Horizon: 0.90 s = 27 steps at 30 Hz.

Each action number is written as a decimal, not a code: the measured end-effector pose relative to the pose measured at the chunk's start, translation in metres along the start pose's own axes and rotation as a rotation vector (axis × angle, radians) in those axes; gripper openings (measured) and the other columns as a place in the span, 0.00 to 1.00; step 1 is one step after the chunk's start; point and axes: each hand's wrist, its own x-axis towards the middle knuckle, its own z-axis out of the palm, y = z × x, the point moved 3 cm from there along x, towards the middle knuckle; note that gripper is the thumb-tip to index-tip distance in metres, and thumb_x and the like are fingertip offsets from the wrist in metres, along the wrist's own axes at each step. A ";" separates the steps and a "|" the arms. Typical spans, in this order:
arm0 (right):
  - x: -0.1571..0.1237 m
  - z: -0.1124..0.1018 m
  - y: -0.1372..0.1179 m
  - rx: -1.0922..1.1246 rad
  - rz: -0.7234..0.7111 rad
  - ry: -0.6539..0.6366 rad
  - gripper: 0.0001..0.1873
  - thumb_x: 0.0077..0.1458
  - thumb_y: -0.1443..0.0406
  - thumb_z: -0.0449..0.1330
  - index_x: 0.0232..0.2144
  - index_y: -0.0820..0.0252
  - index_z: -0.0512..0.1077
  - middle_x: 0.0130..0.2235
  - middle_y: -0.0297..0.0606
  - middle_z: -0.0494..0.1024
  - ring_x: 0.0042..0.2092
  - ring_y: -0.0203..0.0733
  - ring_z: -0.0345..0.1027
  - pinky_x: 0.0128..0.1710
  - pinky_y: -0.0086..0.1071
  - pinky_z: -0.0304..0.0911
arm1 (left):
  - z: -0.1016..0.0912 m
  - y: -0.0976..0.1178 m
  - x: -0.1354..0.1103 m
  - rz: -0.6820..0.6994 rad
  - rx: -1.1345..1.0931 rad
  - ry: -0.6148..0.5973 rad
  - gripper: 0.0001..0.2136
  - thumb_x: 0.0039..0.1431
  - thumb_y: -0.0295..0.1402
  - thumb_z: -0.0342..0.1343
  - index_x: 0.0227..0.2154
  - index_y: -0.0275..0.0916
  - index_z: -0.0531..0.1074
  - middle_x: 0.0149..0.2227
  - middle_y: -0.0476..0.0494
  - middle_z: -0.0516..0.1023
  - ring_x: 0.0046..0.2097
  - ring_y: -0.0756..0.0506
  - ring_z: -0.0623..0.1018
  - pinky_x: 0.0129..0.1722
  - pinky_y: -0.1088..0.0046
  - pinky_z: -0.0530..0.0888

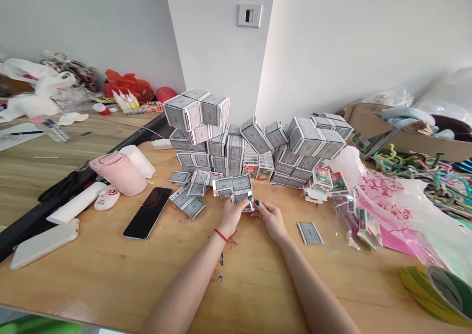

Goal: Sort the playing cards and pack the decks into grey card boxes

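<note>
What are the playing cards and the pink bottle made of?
The playing cards look like thin paper card, lightly glossy where light glints off them. The pink bottle looks like smooth plastic with a soft sheen, though it could be painted metal.

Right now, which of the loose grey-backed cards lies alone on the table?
The flat card right of the right hand; the others sit near the stacked packs or are held.

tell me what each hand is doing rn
left hand: closed, holding grey-backed playing cards
right hand: closed on the same cards
</note>
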 end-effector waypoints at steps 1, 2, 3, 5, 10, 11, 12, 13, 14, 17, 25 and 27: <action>0.001 -0.001 0.002 0.009 0.021 -0.002 0.15 0.45 0.57 0.59 0.32 0.60 0.74 0.30 0.37 0.75 0.30 0.39 0.66 0.33 0.33 0.64 | 0.001 0.000 0.000 -0.002 -0.011 -0.033 0.17 0.43 0.37 0.58 0.37 0.33 0.70 0.41 0.39 0.74 0.41 0.43 0.74 0.41 0.67 0.70; 0.002 -0.001 0.003 0.015 0.043 -0.021 0.14 0.44 0.57 0.60 0.30 0.61 0.74 0.29 0.37 0.75 0.30 0.38 0.66 0.32 0.32 0.64 | 0.001 0.000 -0.001 -0.003 -0.017 -0.065 0.17 0.43 0.37 0.58 0.37 0.33 0.70 0.40 0.39 0.75 0.41 0.43 0.74 0.41 0.67 0.70; 0.003 -0.001 0.004 0.026 0.064 -0.048 0.14 0.43 0.57 0.60 0.28 0.61 0.75 0.28 0.36 0.74 0.29 0.37 0.66 0.31 0.31 0.64 | 0.002 0.000 -0.001 -0.006 -0.019 -0.093 0.17 0.44 0.37 0.58 0.37 0.34 0.70 0.40 0.39 0.75 0.41 0.43 0.74 0.40 0.67 0.70; 0.004 0.000 0.004 0.054 0.100 -0.119 0.13 0.42 0.57 0.61 0.27 0.62 0.75 0.27 0.36 0.74 0.28 0.36 0.66 0.30 0.30 0.63 | 0.004 0.001 -0.004 -0.019 -0.012 -0.130 0.17 0.44 0.38 0.57 0.37 0.34 0.69 0.39 0.39 0.76 0.41 0.43 0.74 0.40 0.67 0.71; 0.002 -0.001 0.003 0.008 0.097 -0.174 0.13 0.43 0.57 0.60 0.24 0.64 0.75 0.26 0.37 0.75 0.27 0.35 0.66 0.28 0.30 0.64 | 0.005 0.003 -0.008 -0.039 0.062 -0.140 0.16 0.44 0.38 0.57 0.35 0.35 0.69 0.36 0.40 0.76 0.38 0.44 0.75 0.36 0.69 0.72; 0.002 -0.002 0.003 -0.018 0.090 -0.161 0.13 0.43 0.57 0.61 0.23 0.64 0.74 0.25 0.37 0.75 0.26 0.36 0.66 0.28 0.30 0.64 | 0.005 0.003 -0.009 -0.031 0.084 -0.126 0.15 0.43 0.38 0.58 0.34 0.34 0.69 0.36 0.40 0.76 0.37 0.45 0.75 0.35 0.70 0.72; 0.003 -0.002 0.004 -0.046 0.083 -0.145 0.14 0.42 0.57 0.61 0.23 0.64 0.74 0.24 0.37 0.75 0.25 0.36 0.67 0.28 0.31 0.65 | 0.005 0.003 -0.009 -0.023 0.104 -0.106 0.15 0.42 0.37 0.59 0.33 0.34 0.69 0.36 0.40 0.76 0.37 0.45 0.75 0.35 0.70 0.72; 0.003 -0.002 0.006 -0.075 0.078 -0.128 0.14 0.42 0.57 0.61 0.23 0.64 0.74 0.24 0.37 0.75 0.25 0.37 0.67 0.28 0.31 0.65 | 0.005 0.002 -0.009 -0.016 0.120 -0.082 0.15 0.40 0.36 0.60 0.32 0.34 0.69 0.35 0.40 0.76 0.36 0.45 0.75 0.34 0.71 0.72; 0.003 -0.002 0.007 -0.105 0.073 -0.111 0.14 0.42 0.56 0.61 0.23 0.63 0.74 0.23 0.37 0.75 0.24 0.38 0.67 0.28 0.32 0.65 | 0.004 0.001 -0.009 -0.011 0.129 -0.055 0.15 0.39 0.36 0.61 0.32 0.34 0.70 0.35 0.40 0.76 0.35 0.45 0.75 0.33 0.71 0.71; 0.003 -0.001 0.010 -0.195 0.056 -0.077 0.16 0.41 0.54 0.60 0.21 0.63 0.74 0.22 0.37 0.76 0.23 0.39 0.68 0.27 0.32 0.65 | 0.003 -0.003 -0.008 -0.009 0.122 0.013 0.14 0.37 0.35 0.62 0.29 0.34 0.70 0.33 0.41 0.76 0.33 0.46 0.75 0.31 0.72 0.71; 0.000 0.002 0.014 -0.340 -0.005 -0.034 0.18 0.45 0.53 0.57 0.18 0.62 0.72 0.21 0.39 0.75 0.22 0.41 0.68 0.23 0.32 0.65 | 0.004 -0.008 -0.006 0.008 0.054 0.101 0.13 0.37 0.33 0.61 0.27 0.33 0.70 0.28 0.44 0.75 0.26 0.50 0.73 0.24 0.75 0.69; -0.002 0.003 0.013 -0.350 -0.023 -0.031 0.18 0.45 0.53 0.56 0.19 0.62 0.72 0.21 0.38 0.75 0.22 0.40 0.68 0.23 0.31 0.65 | 0.004 -0.009 -0.006 0.003 0.037 0.113 0.12 0.37 0.33 0.61 0.27 0.33 0.70 0.26 0.45 0.75 0.25 0.50 0.72 0.23 0.76 0.69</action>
